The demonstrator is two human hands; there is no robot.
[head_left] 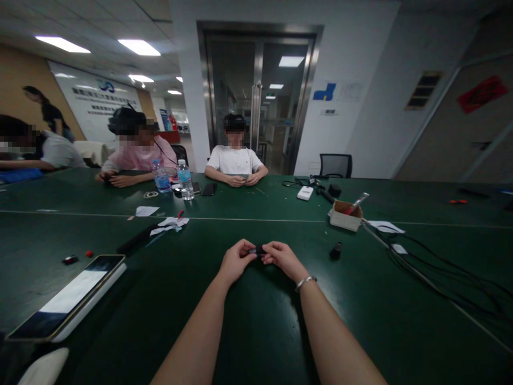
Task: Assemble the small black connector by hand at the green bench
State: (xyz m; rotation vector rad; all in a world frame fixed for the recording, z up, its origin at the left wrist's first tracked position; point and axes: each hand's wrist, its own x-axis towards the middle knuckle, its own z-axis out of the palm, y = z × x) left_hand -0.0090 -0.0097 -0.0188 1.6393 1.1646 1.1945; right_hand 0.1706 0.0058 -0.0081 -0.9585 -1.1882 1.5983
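Note:
Both my hands meet over the middle of the green table (260, 331). Between them is a small dark piece (258, 250), too small to identify. My left hand (237, 262) pinches its left end between thumb and fingers. At the other end, my right hand (282, 259) grips it in the same way, with a silver bracelet (305, 283) on that wrist. Fingers hide most of the piece. To the right of my right hand, a small black object (336, 251) sits on the tabletop.
At left lies a large phone (72, 299) on a white block. A small box (346, 216) holds a red-and-clear item at right, with black cables (436, 267) beyond. Water bottles (185, 181) stand near seated people across the table. Paper scraps (170, 224) lie left of centre.

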